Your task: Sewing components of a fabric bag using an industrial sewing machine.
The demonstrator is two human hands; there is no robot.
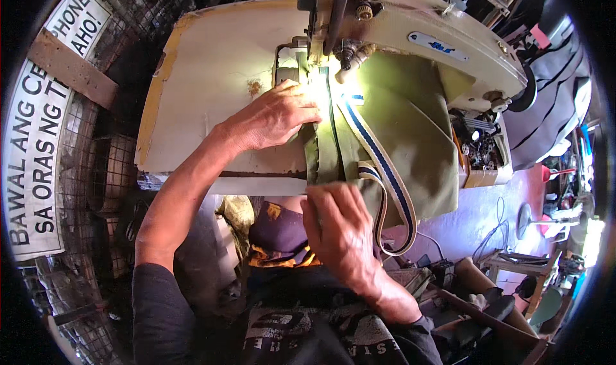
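A large olive-green fabric [410, 134] lies on the table under the sewing machine [398, 25], its near part hanging over the front edge. My left hand [276, 118] rests on the fabric's left edge just in front of the brightly lit needle area, fingers bent and closed on that edge. Closer to me, my right hand [343, 236] is beside the hanging part of the fabric; its fingers are bent and smeared by motion, so their hold cannot be made out. A white strap with a blue stripe [380, 150] runs from near the needle and loops down over the edge.
The pale tabletop [212, 76] extends left, its border taped and worn. A tray of small metal parts [478, 140] sits at the right under the machine head. Wire mesh with a lettered sign [35, 159] stands at far left. Dark grey material [552, 102] is piled at far right.
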